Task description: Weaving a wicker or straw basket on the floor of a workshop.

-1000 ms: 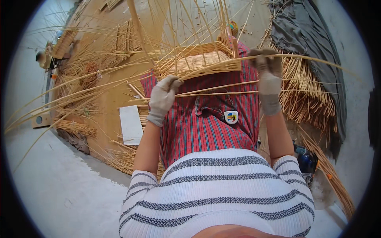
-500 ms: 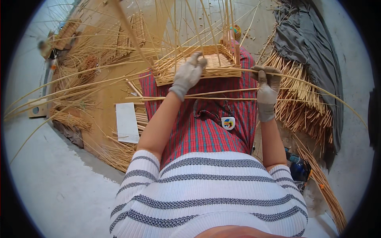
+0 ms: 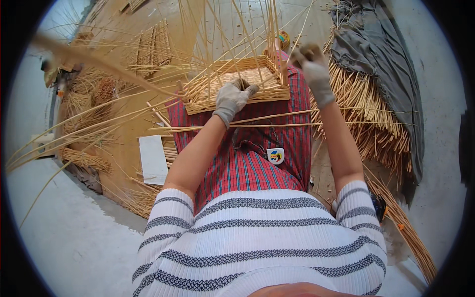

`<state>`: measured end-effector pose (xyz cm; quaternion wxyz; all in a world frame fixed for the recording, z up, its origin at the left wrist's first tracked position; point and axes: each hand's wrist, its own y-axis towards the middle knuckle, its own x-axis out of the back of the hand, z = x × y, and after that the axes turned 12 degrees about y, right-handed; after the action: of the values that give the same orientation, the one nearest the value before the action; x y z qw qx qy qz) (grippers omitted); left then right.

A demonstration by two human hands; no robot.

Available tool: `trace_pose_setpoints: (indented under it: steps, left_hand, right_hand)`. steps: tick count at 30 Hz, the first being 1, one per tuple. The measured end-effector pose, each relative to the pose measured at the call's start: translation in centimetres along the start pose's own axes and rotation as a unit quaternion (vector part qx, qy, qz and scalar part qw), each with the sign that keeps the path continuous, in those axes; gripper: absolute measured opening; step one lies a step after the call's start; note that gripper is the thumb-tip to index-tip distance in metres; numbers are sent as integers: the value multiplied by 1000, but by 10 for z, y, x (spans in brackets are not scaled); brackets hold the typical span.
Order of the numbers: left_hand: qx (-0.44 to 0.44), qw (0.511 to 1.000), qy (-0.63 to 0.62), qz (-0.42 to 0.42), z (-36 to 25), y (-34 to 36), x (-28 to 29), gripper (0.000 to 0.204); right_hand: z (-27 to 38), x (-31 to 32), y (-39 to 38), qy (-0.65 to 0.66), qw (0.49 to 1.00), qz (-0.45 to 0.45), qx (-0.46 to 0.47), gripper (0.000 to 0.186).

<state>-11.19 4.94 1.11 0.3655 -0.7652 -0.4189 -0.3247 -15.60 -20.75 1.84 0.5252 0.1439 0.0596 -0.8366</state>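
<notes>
Basket sits on the red checked cloth over the lap, thin upright sticks rising from it. Left hand, gloved, at near wall, fingers bent over rim; can't tell if it pinches a strand. Right hand, gloved, off the right corner, fingers curled, blurred; grip unclear. Looks like weaving the wall. To do it well: left fingers should brace close to the nearest upright, strand drawn snug without tilting uprights, each row pressed flat, loose ends kept clear of the sticks.
</notes>
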Motion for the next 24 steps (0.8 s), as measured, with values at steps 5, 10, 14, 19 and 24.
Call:
trace_pose_setpoints:
  steps: [5,10,14,19,24]
  left_hand:
    - [78,996,38,-5,-6,11,-3,45]
    - [67,997,22,-40,-1,21,-10,41]
    - [36,998,43,-31,-1,9,-8,41]
    - [-66,992,66,-80,-8,-14,10,64]
    - [-249,926,89,-269,21,-81,12,49]
  right_hand:
    - [0,-140,62,-262,875,51,405,39]
    - [-15,-138,36,-42,942,-151,296,36]
    - [-32,-39,-42,46,954,-225,194,23]
    - [-49,-13,-109,324,910,-236,110,24]
    - [-15,-15,-143,-476,858,88,172,21]
